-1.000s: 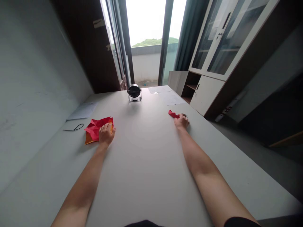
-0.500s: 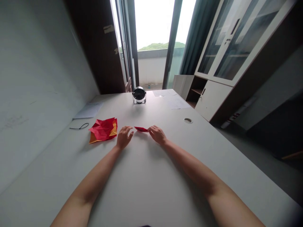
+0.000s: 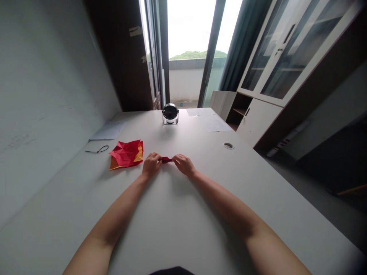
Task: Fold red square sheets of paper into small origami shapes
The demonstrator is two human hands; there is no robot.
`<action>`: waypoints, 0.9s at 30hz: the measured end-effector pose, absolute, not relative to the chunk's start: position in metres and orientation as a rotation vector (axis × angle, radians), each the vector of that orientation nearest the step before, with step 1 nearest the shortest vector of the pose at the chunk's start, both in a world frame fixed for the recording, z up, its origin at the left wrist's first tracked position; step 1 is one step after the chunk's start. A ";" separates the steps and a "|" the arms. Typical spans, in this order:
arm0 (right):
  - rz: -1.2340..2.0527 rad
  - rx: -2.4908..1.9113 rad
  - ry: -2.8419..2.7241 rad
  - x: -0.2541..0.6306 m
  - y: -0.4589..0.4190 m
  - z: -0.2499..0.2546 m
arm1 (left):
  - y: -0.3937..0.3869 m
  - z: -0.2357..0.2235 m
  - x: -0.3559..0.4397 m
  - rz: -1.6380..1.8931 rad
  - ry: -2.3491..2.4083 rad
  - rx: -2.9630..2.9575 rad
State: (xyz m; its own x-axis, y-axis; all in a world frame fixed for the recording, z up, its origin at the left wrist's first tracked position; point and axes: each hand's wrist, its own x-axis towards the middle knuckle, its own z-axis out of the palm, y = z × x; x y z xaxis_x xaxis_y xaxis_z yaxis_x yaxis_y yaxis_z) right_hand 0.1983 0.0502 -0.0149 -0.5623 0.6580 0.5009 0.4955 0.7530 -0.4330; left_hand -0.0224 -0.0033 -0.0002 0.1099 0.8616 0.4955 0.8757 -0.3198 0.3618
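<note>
A small folded piece of red paper (image 3: 166,160) is held between my two hands, just above or on the white table (image 3: 172,214). My left hand (image 3: 152,164) pinches its left end. At its right end, the fingers of my right hand (image 3: 184,164) are closed on it. The fingers cover both ends, so only the middle of the paper shows. To the left of my left hand lie creased red and orange paper sheets (image 3: 126,154), partly unfolded.
Beyond my hands stands a round silver-and-black device (image 3: 170,114) on a bracket. A roll of tape (image 3: 228,146) lies to the right and a black cable tie (image 3: 97,149) to the left. White papers (image 3: 107,130) rest by the wall, with more sheets (image 3: 219,125) at the far right.
My left hand, open and apart from the red paper before, has closed on its left end. My right hand and the paper have shifted slightly left.
</note>
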 end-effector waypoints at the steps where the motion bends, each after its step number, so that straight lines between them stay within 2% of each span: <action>1: 0.323 -0.850 -2.292 0.199 0.049 -0.015 | -0.003 -0.001 -0.023 -1.003 -1.829 -2.325; 10: 0.363 -0.812 -2.283 0.200 0.047 -0.013 | -0.006 0.000 -0.021 -1.116 -1.878 -2.332; 21: 0.612 -1.129 -1.973 0.199 0.056 -0.022 | -0.028 0.018 0.024 -1.503 -1.812 -2.366; 27: 0.575 -1.177 -1.961 0.196 0.056 -0.027 | -0.032 0.020 0.027 -1.408 -1.700 -2.469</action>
